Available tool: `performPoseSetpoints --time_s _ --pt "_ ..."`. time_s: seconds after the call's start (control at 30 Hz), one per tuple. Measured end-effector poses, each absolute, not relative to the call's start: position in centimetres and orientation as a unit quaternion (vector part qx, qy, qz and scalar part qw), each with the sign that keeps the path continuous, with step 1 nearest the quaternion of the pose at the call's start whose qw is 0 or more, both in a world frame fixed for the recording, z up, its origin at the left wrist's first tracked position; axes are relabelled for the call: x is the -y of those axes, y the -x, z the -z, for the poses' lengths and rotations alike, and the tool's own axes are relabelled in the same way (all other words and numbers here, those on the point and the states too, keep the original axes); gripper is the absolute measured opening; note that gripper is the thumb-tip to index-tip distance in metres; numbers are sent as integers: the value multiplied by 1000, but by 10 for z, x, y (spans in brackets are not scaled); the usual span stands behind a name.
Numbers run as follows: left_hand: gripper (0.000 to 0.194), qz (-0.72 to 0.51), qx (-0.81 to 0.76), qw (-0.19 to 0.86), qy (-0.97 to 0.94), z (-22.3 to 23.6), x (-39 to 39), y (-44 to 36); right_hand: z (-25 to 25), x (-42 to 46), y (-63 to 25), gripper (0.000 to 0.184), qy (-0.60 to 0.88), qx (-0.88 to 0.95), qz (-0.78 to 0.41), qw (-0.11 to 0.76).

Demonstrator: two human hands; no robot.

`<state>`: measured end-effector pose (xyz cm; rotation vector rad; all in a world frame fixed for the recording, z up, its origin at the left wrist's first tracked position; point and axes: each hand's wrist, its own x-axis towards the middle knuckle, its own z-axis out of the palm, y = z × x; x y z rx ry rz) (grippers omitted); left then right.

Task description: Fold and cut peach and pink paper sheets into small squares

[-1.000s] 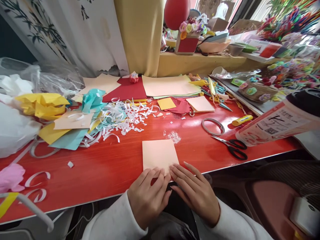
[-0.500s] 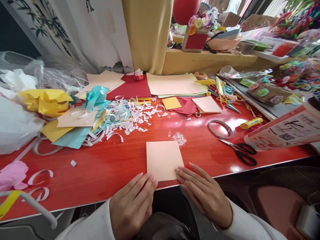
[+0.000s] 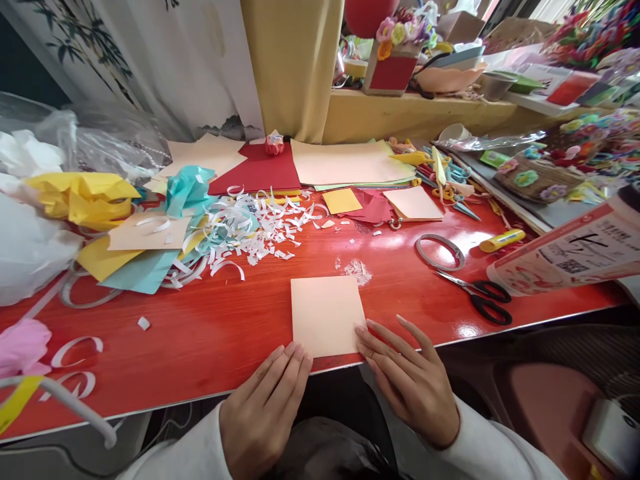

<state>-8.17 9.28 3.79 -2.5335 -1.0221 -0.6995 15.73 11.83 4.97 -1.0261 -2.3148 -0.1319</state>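
A peach paper square [image 3: 326,313] lies flat on the red table [image 3: 225,333] near its front edge. My left hand [image 3: 265,413] rests with fingers stretched out, its fingertips at the square's lower left corner. My right hand [image 3: 410,380] lies with fingers spread, fingertips touching the square's right edge near the lower corner. Neither hand holds anything.
Black-handled scissors [image 3: 475,297], a tape ring [image 3: 440,250] and a yellow glue stick [image 3: 501,240] lie to the right. A heap of white paper shreds [image 3: 250,230] and coloured sheets [image 3: 135,257] fill the left; larger sheets [image 3: 345,163] lie behind. Plastic bags [image 3: 30,233] sit far left.
Both hands have slid apart from the middle of the square's lower edge to its two lower corners. The paper now shows fully.
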Motion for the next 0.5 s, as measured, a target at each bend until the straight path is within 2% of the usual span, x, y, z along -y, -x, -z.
performPoseSetpoints --time_s 0.17,0.5 --pt "35 247 344 157 892 -46 -96 83 -44 -132 -171 26 300 903 19 306" --pt "46 238 368 91 894 -38 -91 95 -36 -134 -179 25 292 891 -35 346"
